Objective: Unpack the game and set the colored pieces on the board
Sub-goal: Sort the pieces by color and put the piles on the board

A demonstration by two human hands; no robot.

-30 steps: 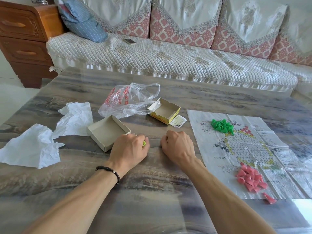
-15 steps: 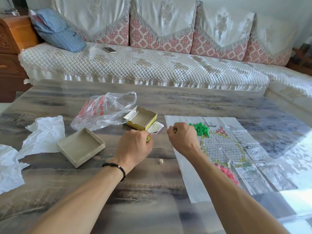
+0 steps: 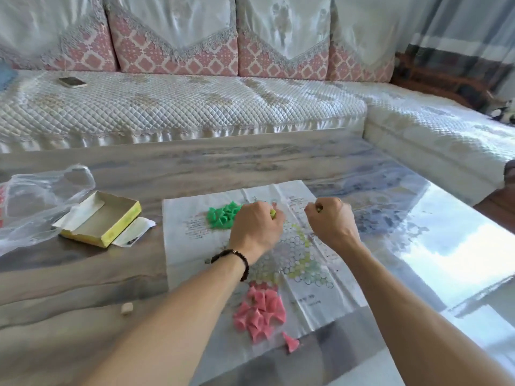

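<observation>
Right now your left hand (image 3: 255, 227) and right hand (image 3: 331, 218) are both curled into fists over the far half of the paper board (image 3: 303, 263), each closed on yellow-green pieces that just peek out between the fingers; how many each hand holds cannot be told. The green pieces (image 3: 223, 215) sit heaped near the board's far left corner, and the pink pieces (image 3: 260, 312) are heaped at its near edge, with one stray pink piece (image 3: 291, 341) lying at that edge.

The likely trouble is spillage. If you let go from this height, the small light pieces will probably bounce and scatter across the creased sheet, mix into the green heap just beside your left hand, or roll onto the glossy tabletop (image 3: 83, 316). A forearm dragging over the pink heap could also shove it off the near edge.
</observation>
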